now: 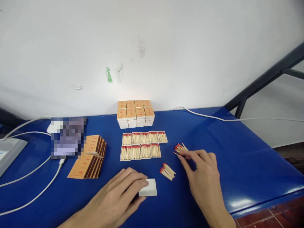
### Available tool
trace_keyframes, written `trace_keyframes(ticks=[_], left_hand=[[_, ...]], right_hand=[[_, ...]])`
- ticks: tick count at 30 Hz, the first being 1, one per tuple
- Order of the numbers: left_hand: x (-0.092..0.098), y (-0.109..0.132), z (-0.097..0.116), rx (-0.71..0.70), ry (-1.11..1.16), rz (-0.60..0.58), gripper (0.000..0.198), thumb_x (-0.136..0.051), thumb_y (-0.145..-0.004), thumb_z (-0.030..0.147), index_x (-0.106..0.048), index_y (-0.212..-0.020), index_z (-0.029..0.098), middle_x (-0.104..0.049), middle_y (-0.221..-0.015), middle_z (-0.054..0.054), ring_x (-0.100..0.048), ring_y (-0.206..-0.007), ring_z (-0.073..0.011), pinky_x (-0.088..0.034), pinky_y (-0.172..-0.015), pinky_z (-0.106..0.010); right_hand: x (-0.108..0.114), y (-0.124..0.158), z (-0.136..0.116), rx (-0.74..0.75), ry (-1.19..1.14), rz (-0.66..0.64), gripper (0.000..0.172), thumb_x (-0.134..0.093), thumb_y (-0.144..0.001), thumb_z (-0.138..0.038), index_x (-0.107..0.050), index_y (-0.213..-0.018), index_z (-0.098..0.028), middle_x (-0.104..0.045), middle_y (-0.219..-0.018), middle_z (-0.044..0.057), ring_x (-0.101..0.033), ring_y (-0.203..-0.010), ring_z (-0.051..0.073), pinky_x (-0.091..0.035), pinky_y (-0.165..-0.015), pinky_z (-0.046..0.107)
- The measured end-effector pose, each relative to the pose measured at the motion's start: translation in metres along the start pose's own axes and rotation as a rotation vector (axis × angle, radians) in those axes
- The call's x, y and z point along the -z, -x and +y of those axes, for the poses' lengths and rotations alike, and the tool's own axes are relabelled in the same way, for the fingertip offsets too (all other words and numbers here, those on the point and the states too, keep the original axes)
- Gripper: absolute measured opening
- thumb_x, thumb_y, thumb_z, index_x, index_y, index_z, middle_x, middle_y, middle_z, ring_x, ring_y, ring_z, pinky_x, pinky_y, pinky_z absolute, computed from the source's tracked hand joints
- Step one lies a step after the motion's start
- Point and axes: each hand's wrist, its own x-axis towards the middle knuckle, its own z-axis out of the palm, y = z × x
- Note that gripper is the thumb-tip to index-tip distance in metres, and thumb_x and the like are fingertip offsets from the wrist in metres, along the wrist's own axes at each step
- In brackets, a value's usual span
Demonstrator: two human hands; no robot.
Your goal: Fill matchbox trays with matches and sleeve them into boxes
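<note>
White matchbox tray (151,188) sits clamped in the fingers of the left hand (118,193); fingers of the right hand (204,172) pinch a red-tipped match (176,153) beside a match pile (180,148).

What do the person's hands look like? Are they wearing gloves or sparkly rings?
Both the left hand and the right hand are bare: no gloves, rings, bracelets or watch can be seen. They have slim fingers. The left one has a tiny spot toward the wrist. No sleeve shows on the bit of either arm in the picture.
</note>
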Motion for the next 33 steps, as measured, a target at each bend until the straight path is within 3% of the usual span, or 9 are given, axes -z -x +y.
trace_keyframes(ticks=[4, 13, 16, 22, 27, 33], left_hand=[[0.001, -0.002, 0.000, 0.001, 0.004, 0.006, 0.026, -0.057, -0.115, 0.019, -0.062, -0.141, 0.020, -0.078, -0.131, -0.010, -0.078, -0.115, -0.0241, -0.066, -0.108, -0.045], [0.002, -0.002, 0.001, -0.004, -0.007, 0.009, 0.025, -0.057, -0.115, 0.019, -0.062, -0.140, 0.020, -0.079, -0.131, -0.009, -0.079, -0.116, -0.0244, -0.065, -0.111, -0.047], [0.002, -0.001, 0.001, -0.005, -0.005, 0.010, 0.025, -0.056, -0.116, 0.019, -0.061, -0.141, 0.020, -0.079, -0.130, -0.009, -0.079, -0.116, -0.0244, -0.066, -0.109, -0.047], [0.001, 0.000, 0.000, 0.000, -0.001, -0.016, 0.028, -0.058, -0.114, 0.017, -0.059, -0.143, 0.020, -0.078, -0.132, -0.010, -0.078, -0.117, -0.0255, -0.066, -0.110, -0.050], [0.000, 0.001, -0.001, -0.001, -0.003, -0.011, 0.028, -0.056, -0.115, 0.018, -0.060, -0.143, 0.020, -0.078, -0.132, -0.010, -0.077, -0.118, -0.0252, -0.065, -0.111, -0.050], [0.001, 0.000, 0.000, -0.004, 0.011, -0.007, 0.028, -0.058, -0.115, 0.017, -0.060, -0.142, 0.020, -0.077, -0.133, -0.010, -0.076, -0.118, -0.0246, -0.065, -0.109, -0.047]], right_hand=[[0.001, 0.008, -0.008, -0.030, -0.048, -0.055, 0.055, -0.051, -0.112, -0.069, -0.082, -0.098, -0.026, -0.073, -0.099, 0.012, -0.058, -0.099, 0.032, -0.053, -0.080, 0.046], [0.006, 0.026, -0.024, -0.062, -0.136, -0.121, 0.044, -0.057, -0.112, -0.065, -0.083, -0.101, -0.031, -0.073, -0.098, 0.009, -0.060, -0.095, 0.030, -0.055, -0.077, 0.044], [0.010, 0.023, -0.020, -0.053, -0.127, -0.126, 0.042, -0.058, -0.112, -0.062, -0.083, -0.101, -0.031, -0.074, -0.099, 0.008, -0.060, -0.096, 0.030, -0.055, -0.078, 0.044], [0.008, 0.000, -0.001, 0.010, 0.016, 0.027, 0.046, -0.056, -0.114, -0.060, -0.085, -0.114, -0.025, -0.073, -0.100, 0.011, -0.056, -0.099, 0.031, -0.052, -0.081, 0.045], [0.002, -0.003, 0.004, 0.026, 0.021, 0.012, 0.053, -0.050, -0.116, -0.062, -0.084, -0.106, -0.022, -0.073, -0.100, 0.012, -0.056, -0.098, 0.030, -0.052, -0.080, 0.045], [0.001, 0.008, -0.004, -0.039, -0.056, -0.056, 0.053, -0.054, -0.111, -0.070, -0.082, -0.097, -0.027, -0.074, -0.099, 0.010, -0.057, -0.099, 0.031, -0.051, -0.079, 0.044]])
